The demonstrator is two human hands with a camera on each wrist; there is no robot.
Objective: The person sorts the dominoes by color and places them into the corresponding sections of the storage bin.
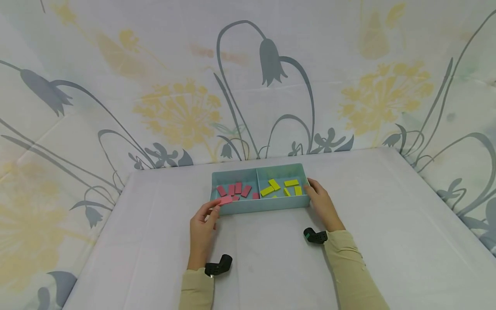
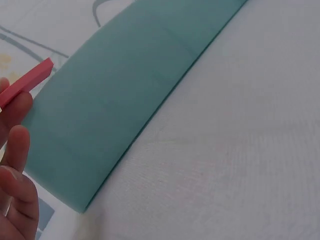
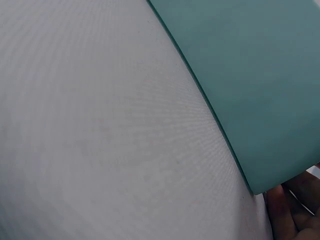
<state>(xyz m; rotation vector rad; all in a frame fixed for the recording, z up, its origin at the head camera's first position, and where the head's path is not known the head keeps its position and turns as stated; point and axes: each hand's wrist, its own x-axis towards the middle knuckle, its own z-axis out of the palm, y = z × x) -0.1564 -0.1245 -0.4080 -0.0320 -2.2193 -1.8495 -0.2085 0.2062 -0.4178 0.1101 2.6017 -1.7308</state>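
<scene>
A teal box (image 1: 265,207) with a divider lies on the white cloth. Several pink blocks (image 1: 238,187) are in its left compartment and several yellow blocks (image 1: 291,183) in its right one. Above the box's front left corner, my left hand (image 1: 202,224) pinches a flat pink block (image 1: 225,200) between thumb and fingers. The left wrist view shows that pink block (image 2: 27,82) tilted beside the box wall (image 2: 115,85). At the right end of the box, my right hand (image 1: 320,202) grips the wall. In the right wrist view its fingers (image 3: 282,212) are partly hidden behind the box corner.
White cloth (image 1: 267,262) covers the table. A floral-patterned fabric (image 1: 248,107) stands behind the table and along both sides. Black wrist cameras (image 1: 218,265) are strapped at the cuffs of both beige sleeves (image 1: 350,262).
</scene>
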